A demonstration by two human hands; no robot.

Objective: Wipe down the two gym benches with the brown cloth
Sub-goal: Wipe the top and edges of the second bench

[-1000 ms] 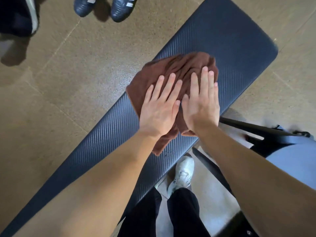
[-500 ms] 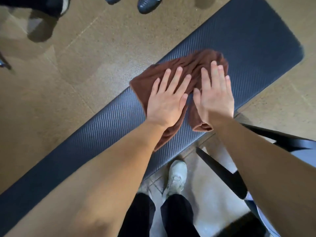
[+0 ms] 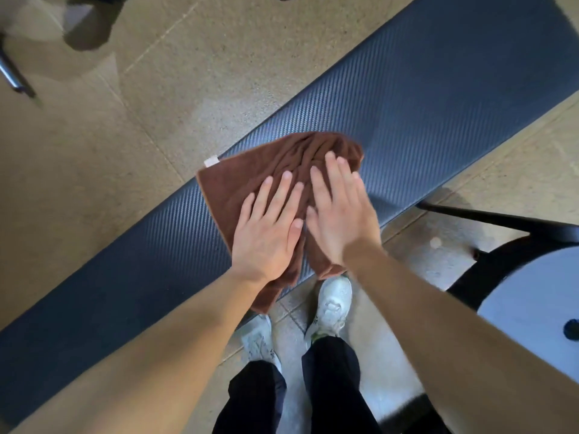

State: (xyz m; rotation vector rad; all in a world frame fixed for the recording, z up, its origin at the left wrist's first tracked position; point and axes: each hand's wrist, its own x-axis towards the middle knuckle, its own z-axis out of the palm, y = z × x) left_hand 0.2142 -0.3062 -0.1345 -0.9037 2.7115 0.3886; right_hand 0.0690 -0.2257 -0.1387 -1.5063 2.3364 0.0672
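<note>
- Under both palms, in the head view, the brown cloth (image 3: 250, 180) lay bunched on the dark ribbed pad of the gym bench (image 3: 423, 98), which ran diagonally across the frame.
- The left hand (image 3: 266, 233) pressed flat on the cloth, fingers straight and slightly spread. It curled round nothing.
- The right hand (image 3: 341, 211) lay just beside it, thumb close to the left thumb. It was equally flat, with its fingers extended onto the creased part of the cloth. Motion blur softened its outline.
- Ahead of the fingertips the cloth was gathered in folds. Left of the left hand it spread flatter, with a pale label (image 3: 211, 161) at its far corner, by the pad's far edge.
- Behind the wrists a flap of cloth hung over the pad's near edge, above a white shoe (image 3: 333, 299).
- Right of the right forearm stood a pale seat (image 3: 526, 292) on a black frame. Whether it was the second bench could not be told.
- Judgement: wiping of this bench was under way, and the pad extended well beyond the hands on both sides.
- Risk: flat palms held the cloth by friction alone, so a fast stroke could slide the hands over it.
- Risk: the bunched folds reduced contact, so strips of pad could be missed.
- Risk: the hanging flap could drag the cloth off the near edge onto the floor (image 3: 219, 57).
</note>
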